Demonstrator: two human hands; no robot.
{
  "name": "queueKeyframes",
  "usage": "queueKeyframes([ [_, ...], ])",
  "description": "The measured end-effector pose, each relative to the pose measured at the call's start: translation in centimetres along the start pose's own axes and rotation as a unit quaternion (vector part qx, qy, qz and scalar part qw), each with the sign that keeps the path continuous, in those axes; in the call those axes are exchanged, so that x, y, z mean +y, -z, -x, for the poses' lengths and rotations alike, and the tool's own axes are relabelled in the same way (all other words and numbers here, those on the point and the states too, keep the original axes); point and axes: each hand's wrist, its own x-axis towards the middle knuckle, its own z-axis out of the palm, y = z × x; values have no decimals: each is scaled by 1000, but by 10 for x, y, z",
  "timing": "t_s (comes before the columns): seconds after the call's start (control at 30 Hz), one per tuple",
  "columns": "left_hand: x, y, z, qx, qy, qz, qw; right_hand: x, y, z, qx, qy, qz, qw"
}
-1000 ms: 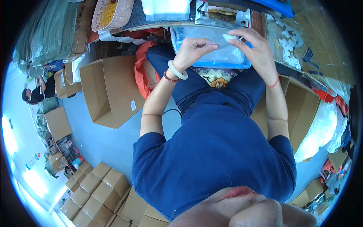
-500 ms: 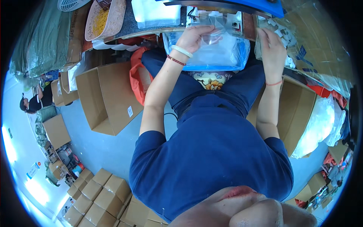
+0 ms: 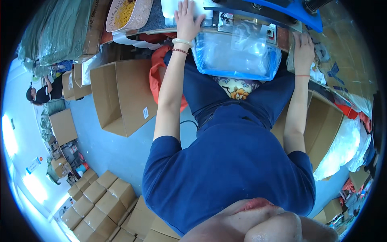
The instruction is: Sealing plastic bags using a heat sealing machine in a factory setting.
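**Bag hanging from sealer, both hands off it**

Status from the head cam:

- Clear plastic bag (image 3: 238,52) with blue tint hangs off the front edge of the bench, over my lap. Its top edge sits up under the metal bar of the blue machine (image 3: 266,10). I judge that's a sealer with the bag mouth loaded in it; can't tell whether the jaw is closed on it.
- Left hand (image 3: 188,18) lies flat, fingers spread, palm down on a white flat thing (image 3: 171,10) on the bench, just left of the bag. It grips nothing, only presses or rests. Pale bangle and red bead bracelet on that wrist.
- Right hand (image 3: 303,44) is on the bench edge just right of the bag, among clear wrapping. Fingers look loosely extended; I can't tell whether it has hold of anything there. It is not touching the bag.
- Contents of the bag: something pale and flat inside, too blurred to identify.

Progress, my read: bag is filled and positioned at the machine, so the loading part looks done. Left: the seal itself (no way to confirm from here), then pulling the bag off and putting it somewhere.

Surroundings: open cardboard box (image 3: 121,94) on the floor to my left, another open carton (image 3: 318,125) by my right knee, stacked closed cartons (image 3: 94,201) lower left. A patterned tray of yellow bits (image 3: 129,14) sits on the bench far left. Another person (image 3: 38,92) works well apart, at the left rim.
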Motion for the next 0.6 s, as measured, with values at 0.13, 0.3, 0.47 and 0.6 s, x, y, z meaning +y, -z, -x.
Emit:
queueKeyframes([
  [0.13, -15, -39, 4, 65, 45, -37, 996, -12, 9, -1, 2, 2, 92, 996],
  [0.3, 3, -27, 14, 148, 44, -12, 988, -8, 17, 3, -7, -69, 39, 997],
  [0.47, 10, 4, 60, -15, -60, -51, 997, 14, 9, 9, 6, -70, -89, 994],
  [0.6, 9, 14, 49, 28, -32, -9, 999, -3, 27, 4, 24, -62, -85, 994],
])
